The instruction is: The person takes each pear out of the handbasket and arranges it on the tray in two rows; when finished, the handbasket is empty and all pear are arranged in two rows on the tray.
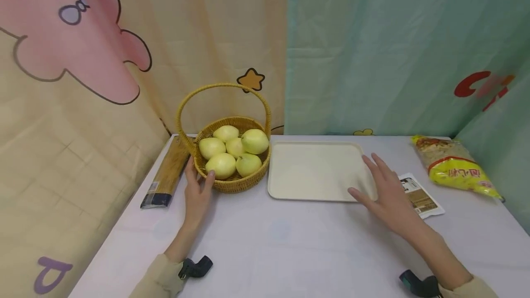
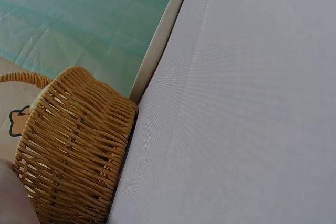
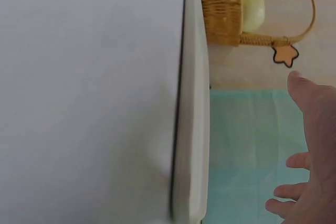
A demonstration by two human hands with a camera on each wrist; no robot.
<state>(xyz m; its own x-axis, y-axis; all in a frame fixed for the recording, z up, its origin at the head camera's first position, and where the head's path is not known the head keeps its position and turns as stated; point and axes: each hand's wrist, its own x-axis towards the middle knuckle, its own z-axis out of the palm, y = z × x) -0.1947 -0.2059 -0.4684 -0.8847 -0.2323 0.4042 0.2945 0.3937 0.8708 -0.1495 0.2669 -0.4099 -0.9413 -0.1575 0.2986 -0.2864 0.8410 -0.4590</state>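
A round wicker basket with a tall arched handle stands at the back left, filled with several pale yellow-green, pear-like fruits. My left hand touches the basket's outer wall at its front left, thumb and fingers spread apart; in the left wrist view only a bit of that hand shows beside the wickerwork. To the basket's right lies a cream rectangular tray with nothing on it. Over the tray's right front corner hovers my right hand, fingers spread and holding nothing. In the right wrist view its fingers are apart from the tray.
A long pack of brown noodle-like strands lies left of the basket. Behind the right hand is a small white-and-brown packet, partly hidden. A yellow bag lies at the right edge. Printed curtains close off the back and sides.
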